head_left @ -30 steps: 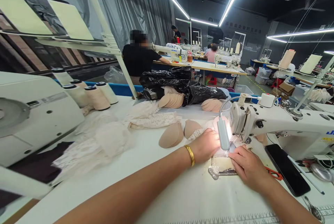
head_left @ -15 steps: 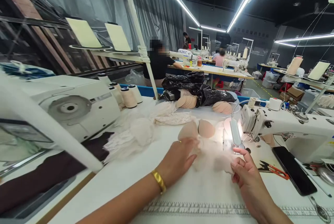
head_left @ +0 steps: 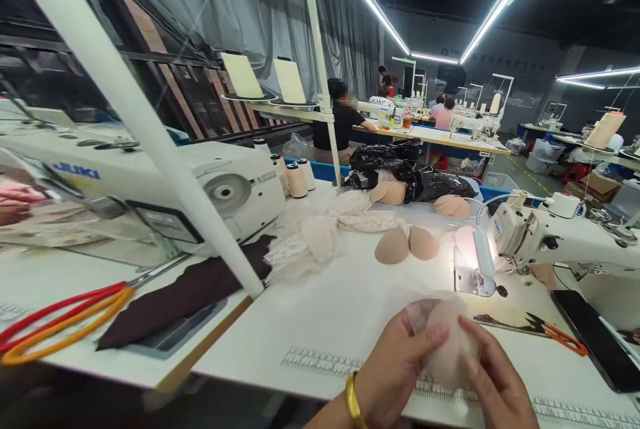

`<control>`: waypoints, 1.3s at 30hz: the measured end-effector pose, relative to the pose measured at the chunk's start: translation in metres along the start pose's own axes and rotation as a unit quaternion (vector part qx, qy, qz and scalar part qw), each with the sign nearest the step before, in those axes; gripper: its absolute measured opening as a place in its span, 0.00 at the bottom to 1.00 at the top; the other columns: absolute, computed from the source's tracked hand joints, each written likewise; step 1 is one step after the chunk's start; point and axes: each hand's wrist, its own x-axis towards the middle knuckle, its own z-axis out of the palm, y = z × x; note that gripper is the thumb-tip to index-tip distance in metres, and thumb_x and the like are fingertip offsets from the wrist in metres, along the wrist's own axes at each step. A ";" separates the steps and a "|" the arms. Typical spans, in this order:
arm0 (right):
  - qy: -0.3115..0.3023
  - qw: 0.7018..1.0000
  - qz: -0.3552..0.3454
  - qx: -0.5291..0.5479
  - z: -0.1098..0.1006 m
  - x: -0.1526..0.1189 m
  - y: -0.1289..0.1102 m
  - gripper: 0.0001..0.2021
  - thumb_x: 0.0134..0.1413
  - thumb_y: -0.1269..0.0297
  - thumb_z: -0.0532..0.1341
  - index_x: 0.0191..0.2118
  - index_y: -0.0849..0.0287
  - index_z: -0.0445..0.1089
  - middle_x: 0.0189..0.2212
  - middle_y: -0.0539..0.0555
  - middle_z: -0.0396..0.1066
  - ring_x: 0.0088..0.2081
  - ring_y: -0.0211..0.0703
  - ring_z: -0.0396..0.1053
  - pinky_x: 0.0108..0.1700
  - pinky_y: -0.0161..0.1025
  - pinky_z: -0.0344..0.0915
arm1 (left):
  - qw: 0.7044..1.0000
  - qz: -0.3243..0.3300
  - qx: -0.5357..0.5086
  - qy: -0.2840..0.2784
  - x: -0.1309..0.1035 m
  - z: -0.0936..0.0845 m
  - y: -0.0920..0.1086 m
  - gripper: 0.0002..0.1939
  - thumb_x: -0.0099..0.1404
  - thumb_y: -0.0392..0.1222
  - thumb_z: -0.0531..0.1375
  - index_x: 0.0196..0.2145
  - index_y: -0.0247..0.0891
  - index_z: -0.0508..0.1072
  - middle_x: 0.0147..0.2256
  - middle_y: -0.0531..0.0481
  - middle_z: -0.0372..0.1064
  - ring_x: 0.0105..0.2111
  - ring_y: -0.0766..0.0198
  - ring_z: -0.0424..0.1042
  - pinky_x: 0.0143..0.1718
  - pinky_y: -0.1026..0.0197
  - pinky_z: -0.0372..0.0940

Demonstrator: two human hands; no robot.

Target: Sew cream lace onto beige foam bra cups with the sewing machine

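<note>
A beige bra cup pad (head_left: 447,349) with thin sheer fabric about it is held low over the front of the white table. My left hand (head_left: 395,366) closes on its left side, thumb lying across the upper face. On the right edge, the fingers and thumb of my right hand (head_left: 500,376) grip the same piece. Two more bra cup pads (head_left: 391,246) lie side by side beyond my hands. To their left is a heap of white lace fabric (head_left: 313,246). A lit lamp (head_left: 483,252) shines on the plate of the sewing machine (head_left: 565,229) at the right.
Orange-handled thread snips (head_left: 565,338) and a black phone (head_left: 595,339) lie at right. A printed ruler (head_left: 320,362) runs along the front. At left are a white post (head_left: 150,129), scissors (head_left: 75,316), dark cloth (head_left: 170,302) and another machine. Pad stacks (head_left: 389,191) stand behind.
My left hand has come from near the two pads toward the front, meeting my right hand at the held cup pad. The view has swung left.
</note>
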 end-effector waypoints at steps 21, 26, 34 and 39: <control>0.067 0.988 0.034 0.133 0.006 0.020 -0.012 0.45 0.42 0.53 0.79 0.64 0.51 0.60 0.42 0.54 0.81 0.41 0.50 0.78 0.45 0.43 0.73 | 0.998 0.002 -0.036 0.054 0.015 0.014 -0.005 0.19 0.55 0.50 0.75 0.35 0.31 0.83 0.37 0.38 0.81 0.45 0.46 0.78 0.49 0.54 0.71; 0.064 0.987 0.039 0.141 0.008 0.019 -0.014 0.44 0.41 0.53 0.80 0.63 0.50 0.60 0.42 0.54 0.81 0.40 0.49 0.78 0.45 0.44 0.73 | 0.996 0.010 -0.068 0.058 0.017 0.018 -0.007 0.14 0.56 0.47 0.74 0.30 0.32 0.81 0.35 0.42 0.80 0.44 0.49 0.78 0.48 0.56 0.71; 0.057 0.990 0.020 0.127 0.008 0.021 -0.007 0.45 0.43 0.52 0.78 0.64 0.51 0.58 0.39 0.54 0.80 0.40 0.50 0.76 0.46 0.45 0.71 | 1.000 -0.020 -0.010 0.019 0.022 0.026 -0.010 0.20 0.54 0.49 0.76 0.39 0.33 0.81 0.39 0.42 0.79 0.43 0.51 0.76 0.45 0.57 0.69; -0.051 0.997 0.003 0.054 -0.016 0.017 0.003 0.49 0.46 0.51 0.76 0.70 0.49 0.53 0.32 0.48 0.75 0.32 0.45 0.72 0.36 0.40 0.66 | 0.998 -0.024 0.039 -0.032 0.021 0.023 0.007 0.17 0.61 0.53 0.70 0.39 0.35 0.81 0.38 0.42 0.79 0.42 0.51 0.76 0.46 0.54 0.68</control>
